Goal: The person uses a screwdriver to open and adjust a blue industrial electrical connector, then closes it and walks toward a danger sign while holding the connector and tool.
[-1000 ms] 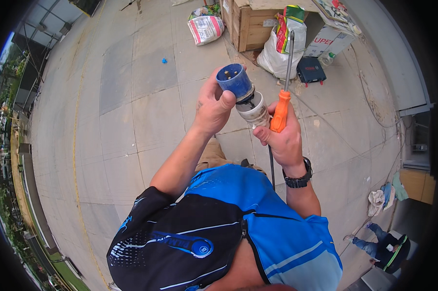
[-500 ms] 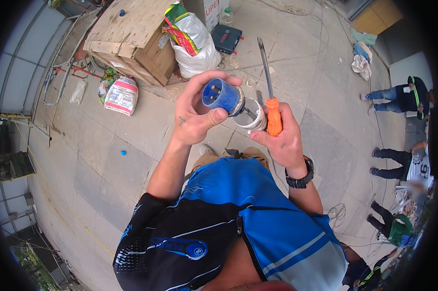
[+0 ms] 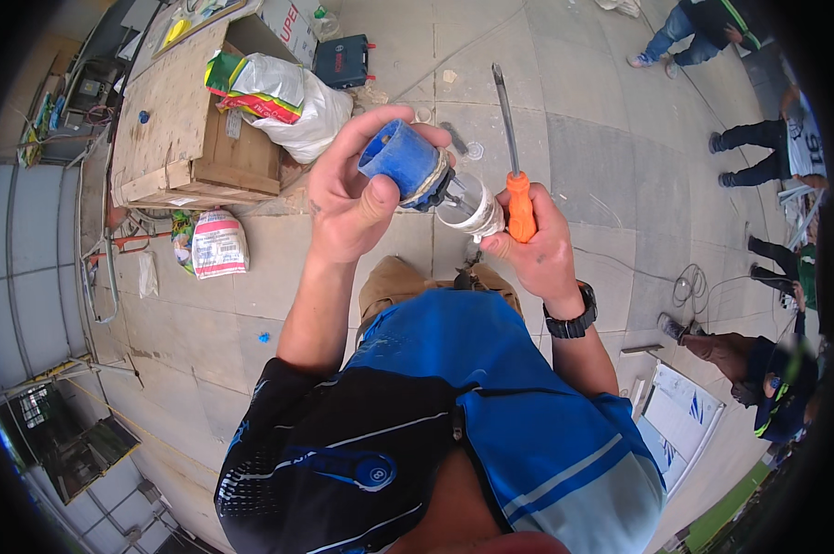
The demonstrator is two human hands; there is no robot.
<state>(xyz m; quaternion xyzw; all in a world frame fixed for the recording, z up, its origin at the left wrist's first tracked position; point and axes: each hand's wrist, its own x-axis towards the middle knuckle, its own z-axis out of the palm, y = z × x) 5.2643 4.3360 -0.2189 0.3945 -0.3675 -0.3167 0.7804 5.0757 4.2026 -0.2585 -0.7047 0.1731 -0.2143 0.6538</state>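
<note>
My left hand [image 3: 338, 222] is wrapped round a blue industrial plug [image 3: 401, 159], its round open end tilted up and to the left. A cable runs from the plug's other end into a white cylindrical plug cover [image 3: 480, 218], which sits apart from the blue part. My right hand [image 3: 539, 263] holds that cover between thumb and fingers. In the same hand is a screwdriver with an orange handle [image 3: 521, 212], its long metal shaft pointing up. The fingertips behind the plug and cover are partly hidden.
Ahead on the left are a wooden crate [image 3: 158, 120], a white sack [image 3: 311, 120] and a dark tool case [image 3: 341, 63]. A red-and-white bag [image 3: 220, 245] lies farther left. Several people stand along the right, near a coiled cable [image 3: 689, 284] and a white panel [image 3: 680, 420].
The view has turned, so the crate and bags sit farther left and the people have shifted. The plug has tilted, hiding most of its pins, and both hands have moved slightly, keeping their grips.
</note>
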